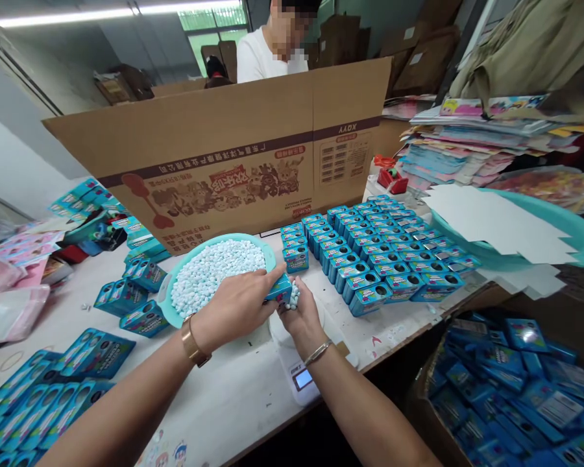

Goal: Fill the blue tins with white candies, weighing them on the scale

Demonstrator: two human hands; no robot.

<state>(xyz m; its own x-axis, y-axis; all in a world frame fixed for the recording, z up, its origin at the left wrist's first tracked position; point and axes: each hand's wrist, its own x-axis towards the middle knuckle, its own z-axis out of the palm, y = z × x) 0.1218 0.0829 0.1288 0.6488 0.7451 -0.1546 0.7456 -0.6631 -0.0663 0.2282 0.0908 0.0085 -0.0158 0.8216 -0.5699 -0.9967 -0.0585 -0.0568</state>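
My left hand [238,299], with a gold band at its wrist, grips a small blue box [279,288] from above and tilts it toward my right hand. Cupped palm up, my right hand [302,319] holds a small heap of pale candies [294,296] against the end of the box. Both hands are above a white digital scale [298,388], which they partly cover. Beside my left hand is a turquoise basin [164,301] full of pale blue and white candies [214,264].
Rows of blue boxes [370,253] stand right of the scale; more boxes [97,353] are at left. A large cardboard carton [253,130] blocks the back. Below right, an open carton [421,389] holds many blue boxes. A person [253,55] in white is behind.
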